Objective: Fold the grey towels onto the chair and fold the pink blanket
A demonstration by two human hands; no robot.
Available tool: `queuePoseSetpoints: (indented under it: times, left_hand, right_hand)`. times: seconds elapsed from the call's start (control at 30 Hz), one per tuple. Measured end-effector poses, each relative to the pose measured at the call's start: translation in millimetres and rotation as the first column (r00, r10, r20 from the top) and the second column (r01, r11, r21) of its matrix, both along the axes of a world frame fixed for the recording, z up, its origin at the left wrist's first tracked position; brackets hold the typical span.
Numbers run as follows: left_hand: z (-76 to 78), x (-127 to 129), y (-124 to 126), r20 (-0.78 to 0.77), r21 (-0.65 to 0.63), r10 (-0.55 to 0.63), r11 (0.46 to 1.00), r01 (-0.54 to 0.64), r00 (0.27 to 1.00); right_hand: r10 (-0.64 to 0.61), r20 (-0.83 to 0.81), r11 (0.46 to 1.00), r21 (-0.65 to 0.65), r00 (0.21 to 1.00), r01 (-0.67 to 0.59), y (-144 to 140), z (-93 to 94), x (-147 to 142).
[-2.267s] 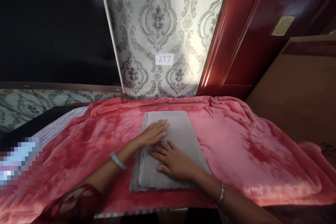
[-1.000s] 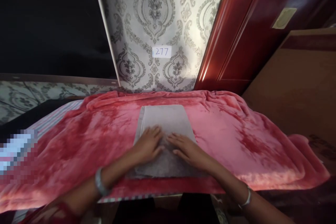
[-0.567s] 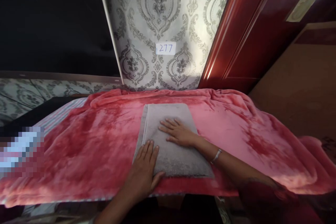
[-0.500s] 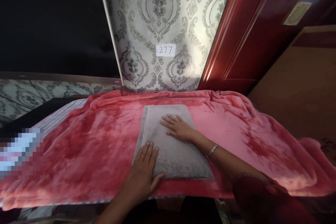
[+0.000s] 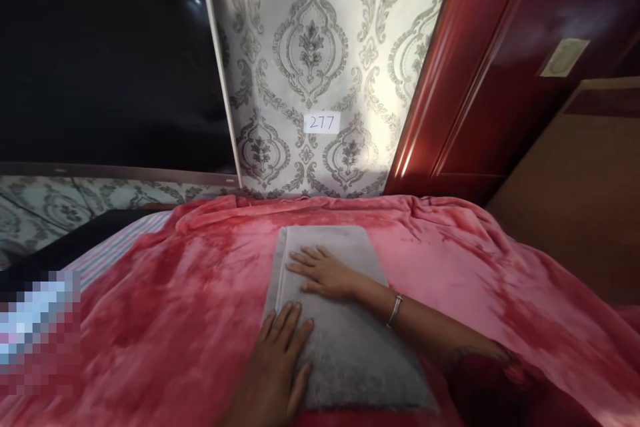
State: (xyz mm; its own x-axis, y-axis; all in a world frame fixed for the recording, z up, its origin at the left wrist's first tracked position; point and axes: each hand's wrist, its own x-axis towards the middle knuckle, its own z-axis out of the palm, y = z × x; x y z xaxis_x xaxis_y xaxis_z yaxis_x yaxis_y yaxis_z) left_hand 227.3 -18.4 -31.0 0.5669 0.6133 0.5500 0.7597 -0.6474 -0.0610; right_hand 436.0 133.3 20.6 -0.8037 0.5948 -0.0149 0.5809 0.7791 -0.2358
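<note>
Two flat, open hands press the folded grey towel [image 5: 345,320] lying mid-blanket [image 5: 175,307], gripping nothing: the left hand [image 5: 277,367] at its near left edge, the right hand [image 5: 323,271] farther up; soft, light and floppy, it looks best pinched along its folded edges.

A home bedroom: a plush red-pink fleece blanket [image 5: 450,280] covers a bed, backed by grey damask-patterned wallpaper [image 5: 310,60], a glossy dark-red wooden door [image 5: 480,73] and a large black screen [image 5: 110,60].
</note>
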Motion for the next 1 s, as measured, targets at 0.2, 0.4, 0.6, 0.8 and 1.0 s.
queuePoseSetpoints:
  times: [0.2,0.4,0.6,0.8,1.0]
  left_hand:
    - [-21.5,-6.0,5.1,-0.054,0.073,0.022,0.997,-0.018,0.998]
    - [-45.0,-12.2,20.6,0.003,0.107,-0.026,0.994,0.026,1.000]
    - [-28.2,-11.9,17.6,0.041,0.076,-0.033,0.997,0.030,0.999]
    - [-11.8,-9.9,12.4,0.050,0.100,-0.049,0.994,0.044,0.998]
    - [-11.8,-9.7,13.5,0.041,0.095,-0.045,0.995,0.041,0.998]
  right_hand:
    - [-0.108,0.033,0.994,-0.010,0.994,0.109,68.0,-1.0,-19.7]
    - [-0.231,0.032,0.972,-0.035,0.972,0.232,102.9,-7.5,-30.6]
    - [-0.299,0.010,0.954,0.008,0.954,0.299,95.4,2.6,-32.4]
    - [-0.331,-0.041,0.940,0.070,0.943,0.333,40.1,14.0,17.7]
    - [-0.344,0.028,0.939,0.012,0.938,0.344,8.6,-1.6,96.6]
